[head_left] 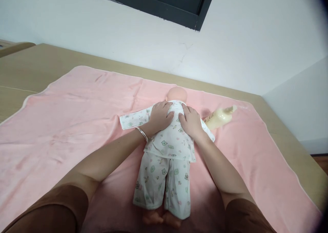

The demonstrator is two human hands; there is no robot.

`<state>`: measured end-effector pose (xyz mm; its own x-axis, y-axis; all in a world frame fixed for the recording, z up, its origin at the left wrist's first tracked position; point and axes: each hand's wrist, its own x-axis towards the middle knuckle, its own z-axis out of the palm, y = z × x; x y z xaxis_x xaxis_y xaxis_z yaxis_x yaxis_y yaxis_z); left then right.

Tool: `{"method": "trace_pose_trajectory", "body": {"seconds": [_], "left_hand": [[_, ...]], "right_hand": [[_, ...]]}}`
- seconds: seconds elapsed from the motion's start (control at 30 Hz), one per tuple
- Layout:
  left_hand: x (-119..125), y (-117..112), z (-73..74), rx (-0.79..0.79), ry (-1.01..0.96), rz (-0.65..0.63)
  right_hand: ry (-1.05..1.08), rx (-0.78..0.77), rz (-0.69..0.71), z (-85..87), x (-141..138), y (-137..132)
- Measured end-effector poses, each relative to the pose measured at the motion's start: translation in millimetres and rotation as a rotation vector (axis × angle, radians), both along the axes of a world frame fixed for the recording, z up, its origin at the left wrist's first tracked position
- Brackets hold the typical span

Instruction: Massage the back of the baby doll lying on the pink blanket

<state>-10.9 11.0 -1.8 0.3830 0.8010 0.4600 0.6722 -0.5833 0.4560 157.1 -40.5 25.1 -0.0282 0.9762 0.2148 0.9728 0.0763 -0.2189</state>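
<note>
A baby doll [176, 94] lies on a pink blanket [84, 99], its bald head toward the wall and its bare feet toward me. It wears a white printed top [170, 140] and matching trousers [152, 178]. No facial features show, and the back of the head seems to face up. My left hand [161, 116] rests flat on the left side of the doll's upper body, fingers extended. On the opposite side, my right hand [191, 119] lies likewise, fingers spread. A pale yellow bottle [221, 117] lies on its side just right of the doll's arm.
The blanket covers most of a wooden table [23, 68], whose bare edges show at the left, back and right. Behind it stands a white wall [128, 44] with a dark window frame [176, 10] above. The wall turns a corner at the right.
</note>
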Motion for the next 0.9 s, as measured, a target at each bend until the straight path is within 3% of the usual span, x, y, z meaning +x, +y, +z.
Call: {"method": "trace_pose_trajectory", "body": {"seconds": [0.33, 0.47, 0.73, 0.9], "left_hand": [[0.5, 1.5, -0.7, -0.002, 0.015, 0.003], [1.6, -0.5, -0.3, 0.072, 0.033, 0.032], [5.3, -28.0, 11.9, 0.223, 0.145, 0.121], [5.6, -13.9, 1.1, 0.19, 0.089, 0.109]], "right_hand": [[0.04, 0.023, -0.001, -5.1, 2.2, 2.6], [0.035, 0.039, -0.024, -5.2, 0.4, 2.3], [-0.26, 0.112, -0.017, 4.8, -27.1, -26.7], [-0.127, 0.042, -0.028, 4.5, -14.9, -13.6]]}}
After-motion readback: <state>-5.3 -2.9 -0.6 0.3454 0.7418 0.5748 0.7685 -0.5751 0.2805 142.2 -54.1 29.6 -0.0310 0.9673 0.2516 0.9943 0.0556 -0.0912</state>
